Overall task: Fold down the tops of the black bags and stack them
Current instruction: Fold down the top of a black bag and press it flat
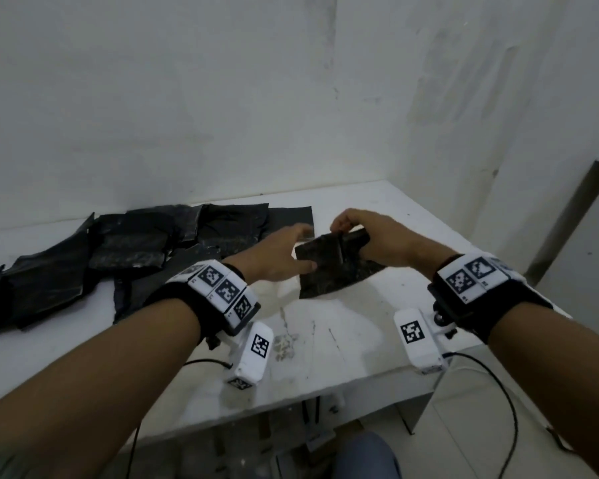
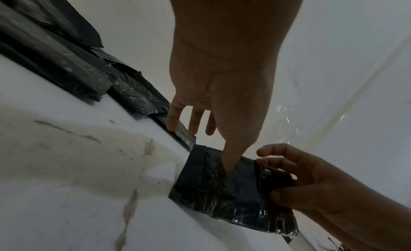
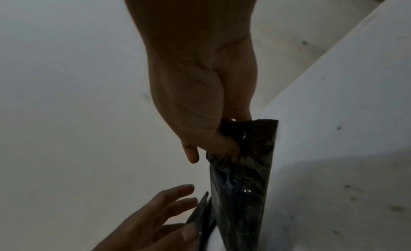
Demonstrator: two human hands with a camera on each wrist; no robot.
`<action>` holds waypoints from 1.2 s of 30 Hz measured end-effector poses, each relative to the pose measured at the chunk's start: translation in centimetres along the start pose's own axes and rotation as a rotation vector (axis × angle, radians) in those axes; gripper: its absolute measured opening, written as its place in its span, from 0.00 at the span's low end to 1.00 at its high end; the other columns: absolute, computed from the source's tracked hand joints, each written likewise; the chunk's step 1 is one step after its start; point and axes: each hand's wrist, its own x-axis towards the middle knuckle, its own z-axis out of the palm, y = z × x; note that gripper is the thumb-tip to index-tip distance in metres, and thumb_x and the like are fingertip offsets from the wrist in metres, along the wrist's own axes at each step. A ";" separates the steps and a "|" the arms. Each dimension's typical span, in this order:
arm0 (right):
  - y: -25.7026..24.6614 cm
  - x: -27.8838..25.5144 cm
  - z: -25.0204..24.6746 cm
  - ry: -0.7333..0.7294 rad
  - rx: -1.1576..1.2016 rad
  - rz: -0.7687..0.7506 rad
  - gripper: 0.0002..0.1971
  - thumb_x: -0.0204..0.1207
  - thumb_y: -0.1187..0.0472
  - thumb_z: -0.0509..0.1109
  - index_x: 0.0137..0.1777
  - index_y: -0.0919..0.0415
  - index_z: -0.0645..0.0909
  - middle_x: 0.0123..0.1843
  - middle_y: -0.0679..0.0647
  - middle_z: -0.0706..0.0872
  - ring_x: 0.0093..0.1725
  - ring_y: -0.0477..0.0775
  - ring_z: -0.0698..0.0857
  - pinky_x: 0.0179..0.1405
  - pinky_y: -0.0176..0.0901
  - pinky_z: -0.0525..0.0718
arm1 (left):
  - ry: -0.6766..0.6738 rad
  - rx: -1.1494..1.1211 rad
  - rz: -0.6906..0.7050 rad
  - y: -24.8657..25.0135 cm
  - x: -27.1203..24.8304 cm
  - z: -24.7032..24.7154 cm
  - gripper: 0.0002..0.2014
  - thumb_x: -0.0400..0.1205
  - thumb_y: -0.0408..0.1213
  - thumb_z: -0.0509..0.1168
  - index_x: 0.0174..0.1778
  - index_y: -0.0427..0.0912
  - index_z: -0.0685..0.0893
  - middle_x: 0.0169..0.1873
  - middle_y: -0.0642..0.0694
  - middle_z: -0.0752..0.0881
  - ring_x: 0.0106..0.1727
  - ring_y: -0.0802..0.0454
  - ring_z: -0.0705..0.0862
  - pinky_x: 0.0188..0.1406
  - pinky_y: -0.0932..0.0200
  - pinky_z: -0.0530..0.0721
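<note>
**Fold in progress, one bag in hand**

Pinching black bag (image 1: 329, 267) top with right hand (image 1: 370, 236); steadying with left hand (image 1: 281, 257), thumb down, fingers spread. Lying at bench (image 1: 343, 340) centre. Waiting at 9 o'clock: loose bags (image 1: 118, 250), seemingly unstacked.

In the dim right wrist view, the right hand (image 3: 198, 100) pinches the top of a black bag (image 3: 246, 181) hanging edge-on beside the white counter (image 3: 333, 149), while the left hand (image 3: 155, 223), fingers (image 3: 177, 189) spread, touches its lower edge.
</note>
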 end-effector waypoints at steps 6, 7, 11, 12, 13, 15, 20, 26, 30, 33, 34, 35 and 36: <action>-4.7 0.1 0.0 -0.037 0.032 -0.131 0.33 0.66 0.81 0.62 0.63 0.46 0.79 0.62 0.48 0.84 0.57 0.49 0.84 0.45 0.41 0.86 | 0.062 -0.166 0.020 -0.1 -1.8 -1.0 0.37 0.76 0.38 0.79 0.79 0.50 0.70 0.69 0.55 0.80 0.64 0.55 0.81 0.65 0.56 0.80; -5.2 0.1 0.1 -0.034 0.046 -0.146 0.33 0.66 0.81 0.62 0.63 0.46 0.79 0.62 0.47 0.84 0.57 0.49 0.84 0.46 0.42 0.86 | 0.090 -0.210 0.015 -0.4 -1.9 -1.1 0.32 0.75 0.36 0.79 0.74 0.49 0.75 0.67 0.53 0.83 0.63 0.53 0.84 0.64 0.53 0.83; -6.3 -0.1 0.0 0.036 0.103 -0.157 0.32 0.67 0.80 0.65 0.64 0.47 0.79 0.63 0.48 0.82 0.51 0.46 0.83 0.44 0.42 0.86 | 0.116 -0.291 -0.029 -1.4 -2.9 -2.0 0.15 0.74 0.36 0.80 0.54 0.47 0.84 0.50 0.52 0.90 0.52 0.53 0.89 0.60 0.48 0.87; -6.4 -0.2 -0.1 0.067 0.123 -0.148 0.31 0.68 0.78 0.67 0.65 0.47 0.78 0.64 0.49 0.81 0.50 0.47 0.84 0.43 0.44 0.87 | 0.115 -0.305 -0.034 -1.7 -3.4 -2.2 0.14 0.74 0.36 0.80 0.52 0.47 0.85 0.49 0.51 0.90 0.53 0.53 0.89 0.62 0.46 0.87; -6.3 -0.2 -0.1 0.101 0.139 -0.133 0.30 0.69 0.76 0.71 0.66 0.47 0.77 0.65 0.50 0.80 0.51 0.50 0.85 0.45 0.46 0.88 | 0.109 -0.308 -0.038 -2.0 -3.9 -2.4 0.14 0.75 0.37 0.80 0.53 0.47 0.86 0.51 0.50 0.90 0.55 0.52 0.89 0.63 0.44 0.86; -5.9 -0.5 0.0 0.144 0.176 -0.080 0.30 0.71 0.65 0.79 0.71 0.46 0.74 0.65 0.49 0.79 0.53 0.52 0.85 0.46 0.42 0.87 | 0.068 -0.321 -0.030 -2.2 -5.2 -2.6 0.14 0.77 0.38 0.78 0.57 0.46 0.87 0.53 0.49 0.91 0.58 0.52 0.88 0.64 0.45 0.86; -5.0 -1.3 1.9 -0.001 0.510 0.084 0.32 0.70 0.45 0.81 0.71 0.46 0.72 0.60 0.48 0.86 0.59 0.49 0.86 0.57 0.48 0.83 | 0.022 -0.432 -0.051 -2.5 -7.9 -3.1 0.12 0.84 0.35 0.71 0.64 0.45 0.83 0.44 0.53 0.88 0.37 0.66 0.87 0.29 0.74 0.80; -5.4 -1.3 5.5 0.056 0.747 0.061 0.05 0.82 0.65 0.71 0.56 0.62 0.82 0.48 0.59 0.91 0.50 0.60 0.90 0.52 0.57 0.89 | 0.082 -0.492 -0.136 -3.1 -9.6 -3.6 0.14 0.85 0.51 0.68 0.65 0.54 0.81 0.52 0.49 0.92 0.47 0.54 0.91 0.47 0.54 0.85; -5.7 -1.4 6.3 0.039 0.817 0.082 0.12 0.83 0.63 0.71 0.64 0.64 0.81 0.53 0.61 0.90 0.51 0.59 0.90 0.51 0.56 0.91 | 0.120 -0.562 -0.128 -3.6 -10.4 -3.8 0.12 0.85 0.51 0.68 0.63 0.54 0.82 0.52 0.51 0.92 0.49 0.51 0.92 0.45 0.55 0.88; -5.9 -1.4 6.8 0.001 0.789 0.058 0.15 0.80 0.61 0.75 0.65 0.57 0.82 0.58 0.56 0.91 0.56 0.56 0.90 0.54 0.55 0.90 | 0.149 -0.613 -0.156 -3.7 -10.7 -3.7 0.12 0.85 0.48 0.69 0.62 0.52 0.84 0.52 0.49 0.92 0.47 0.46 0.93 0.45 0.52 0.91; -5.9 -1.4 7.0 0.002 0.779 0.054 0.15 0.79 0.63 0.75 0.65 0.58 0.83 0.58 0.56 0.91 0.58 0.56 0.90 0.55 0.55 0.90 | 0.149 -0.628 -0.162 -3.7 -10.8 -3.7 0.11 0.85 0.48 0.69 0.62 0.52 0.85 0.51 0.49 0.92 0.46 0.46 0.93 0.45 0.50 0.91; -6.0 -1.4 7.1 0.008 0.777 0.056 0.14 0.80 0.65 0.74 0.65 0.59 0.83 0.58 0.56 0.91 0.58 0.57 0.90 0.54 0.53 0.91 | 0.148 -0.638 -0.164 -3.7 -10.9 -3.6 0.11 0.85 0.47 0.69 0.62 0.52 0.85 0.50 0.50 0.93 0.46 0.46 0.93 0.46 0.49 0.91; -5.9 -1.5 7.3 0.011 0.777 0.061 0.14 0.80 0.67 0.73 0.64 0.60 0.83 0.58 0.57 0.92 0.58 0.57 0.90 0.52 0.52 0.91 | 0.148 -0.633 -0.165 -3.8 -11.0 -3.6 0.10 0.86 0.46 0.68 0.62 0.51 0.85 0.49 0.49 0.93 0.46 0.46 0.94 0.47 0.48 0.91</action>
